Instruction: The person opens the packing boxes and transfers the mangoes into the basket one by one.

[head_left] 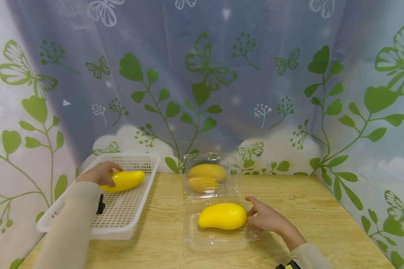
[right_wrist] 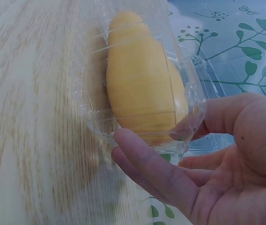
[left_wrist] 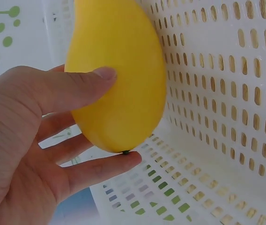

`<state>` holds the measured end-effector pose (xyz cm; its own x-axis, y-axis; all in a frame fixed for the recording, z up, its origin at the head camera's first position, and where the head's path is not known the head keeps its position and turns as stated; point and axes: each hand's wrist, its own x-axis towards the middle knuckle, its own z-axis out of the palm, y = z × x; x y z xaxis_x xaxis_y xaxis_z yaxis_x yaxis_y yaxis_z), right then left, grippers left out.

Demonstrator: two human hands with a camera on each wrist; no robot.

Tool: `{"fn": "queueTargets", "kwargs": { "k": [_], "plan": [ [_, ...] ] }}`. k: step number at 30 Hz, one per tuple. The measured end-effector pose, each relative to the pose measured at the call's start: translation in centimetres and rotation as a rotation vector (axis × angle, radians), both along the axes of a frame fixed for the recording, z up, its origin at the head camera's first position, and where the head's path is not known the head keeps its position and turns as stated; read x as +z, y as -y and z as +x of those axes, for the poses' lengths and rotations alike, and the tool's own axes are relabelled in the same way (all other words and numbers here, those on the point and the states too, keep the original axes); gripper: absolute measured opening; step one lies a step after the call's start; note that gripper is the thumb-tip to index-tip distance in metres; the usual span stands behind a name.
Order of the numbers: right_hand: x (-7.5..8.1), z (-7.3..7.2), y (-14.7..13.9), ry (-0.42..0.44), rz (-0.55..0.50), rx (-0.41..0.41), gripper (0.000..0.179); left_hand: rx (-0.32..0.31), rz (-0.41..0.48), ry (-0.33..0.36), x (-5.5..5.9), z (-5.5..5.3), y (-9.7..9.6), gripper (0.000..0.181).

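Note:
My left hand [head_left: 101, 175] holds a yellow mango [head_left: 129, 180] over the white slotted basket [head_left: 119, 233]. In the left wrist view, the thumb lies on the mango's side and the little finger is beside its dark tip. At the centre, another yellow mango [head_left: 223, 216] lies in the near half of a clear plastic box [head_left: 219, 243]. My right hand [head_left: 264, 218] is at that box's right end, next to the mango. The right wrist view shows its fingers [right_wrist: 147, 161] on the box's edge, a fingertip visible through the plastic.
Beyond the near mango, two yellow mango shapes [head_left: 207, 172] show through clear plastic. A black object [head_left: 100, 204] is by the left forearm, over the basket. A patterned curtain [head_left: 202, 104] stands behind the wooden table [head_left: 289, 194] and along its sides.

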<state>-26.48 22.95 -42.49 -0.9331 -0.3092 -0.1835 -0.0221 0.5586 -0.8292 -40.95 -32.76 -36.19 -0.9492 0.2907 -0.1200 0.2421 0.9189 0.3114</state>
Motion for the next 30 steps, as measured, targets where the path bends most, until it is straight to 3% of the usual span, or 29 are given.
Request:
{"fn": "queueTargets", "kwargs": {
  "k": [8, 15, 30],
  "plan": [
    [-0.09, 0.0, -0.04, 0.002, 0.002, -0.004, 0.08, -0.008, -0.052, -0.049, -0.01, 0.0, -0.18, 0.062],
    [-0.08, 0.01, -0.12, -0.001, 0.009, -0.011, 0.079, -0.005, -0.048, -0.067, -0.18, -0.22, -0.25, 0.063],
    [-0.13, -0.02, -0.02, 0.005, 0.008, -0.022, 0.08, 0.044, -0.088, -0.118, -0.74, -0.51, -0.33, 0.062]
  ]
}}
